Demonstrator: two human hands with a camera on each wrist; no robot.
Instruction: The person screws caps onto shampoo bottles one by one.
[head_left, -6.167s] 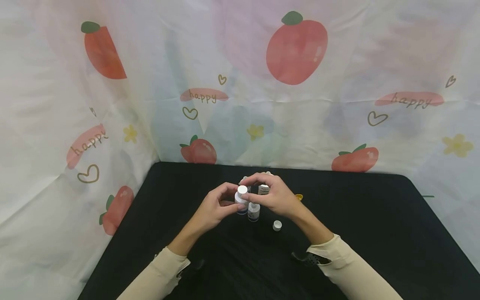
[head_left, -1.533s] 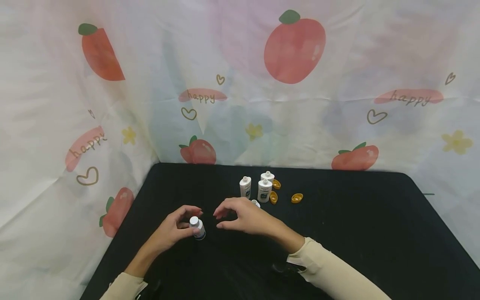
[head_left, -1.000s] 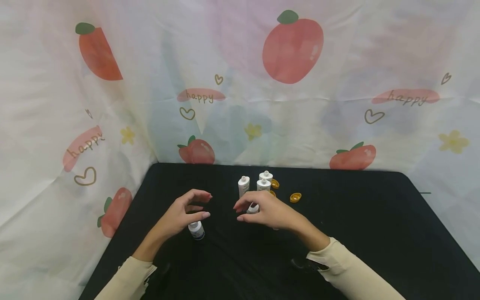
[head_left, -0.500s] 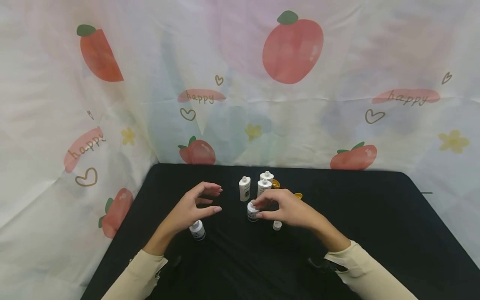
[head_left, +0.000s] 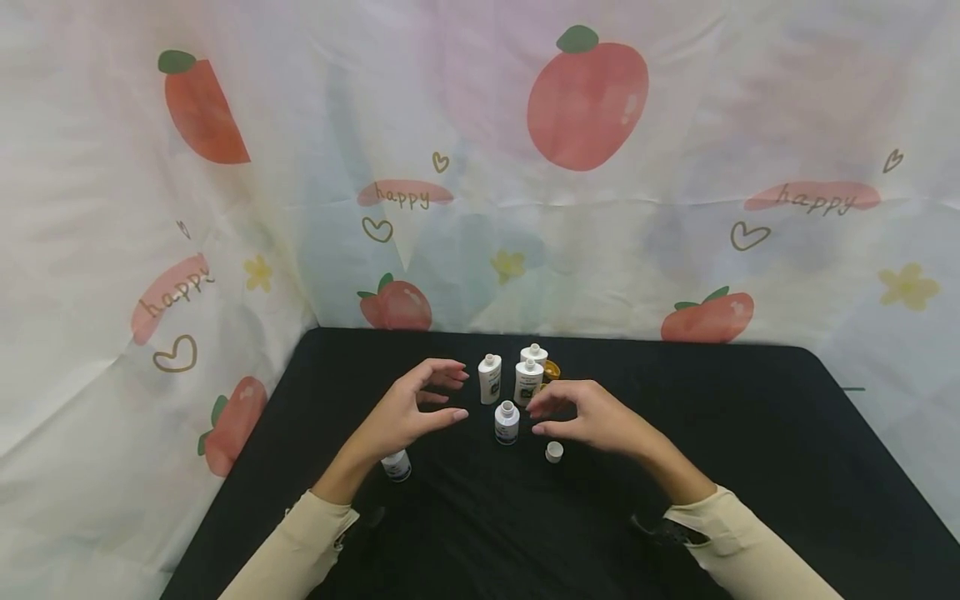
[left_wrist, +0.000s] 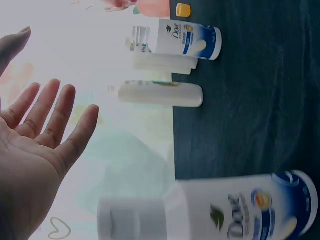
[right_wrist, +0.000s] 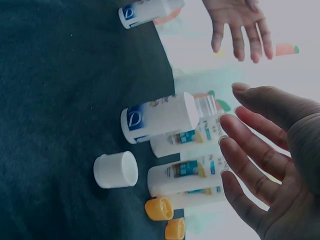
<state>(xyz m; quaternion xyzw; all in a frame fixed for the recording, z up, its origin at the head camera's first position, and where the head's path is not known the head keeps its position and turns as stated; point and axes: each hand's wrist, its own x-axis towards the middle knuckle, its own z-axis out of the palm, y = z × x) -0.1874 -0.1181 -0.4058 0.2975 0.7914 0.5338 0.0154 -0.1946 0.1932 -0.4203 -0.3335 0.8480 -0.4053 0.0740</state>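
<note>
My left hand [head_left: 416, 408] hovers to the left of an uncapped white Dove bottle [head_left: 507, 425], fingers apart and holding nothing. On that bottle's other side is my right hand [head_left: 592, 417], its fingers loosely bent around air. The right wrist view shows the bare, clear neck of this bottle [left_wrist: 187, 40] pointing toward the right hand's fingers without contact. Just in front of the right hand a loose white cap [head_left: 554, 452] rests on the black cloth. A second Dove bottle, capped [left_wrist: 240, 207], stands upright behind my left wrist in the head view, its top hidden there.
Three slimmer white bottles without caps stand behind, one [head_left: 490, 380] on the left and another [head_left: 528, 383] partly covering the third [head_left: 534, 354]. Yellow caps [right_wrist: 159, 209] lie beside them. A printed curtain [head_left: 480, 167] rises behind the black table [head_left: 750, 433].
Earlier both hands held the capped Dove bottle. It was set down at the left and let go. Both hands then moved rightward, to either side of the uncapped bottle.
</note>
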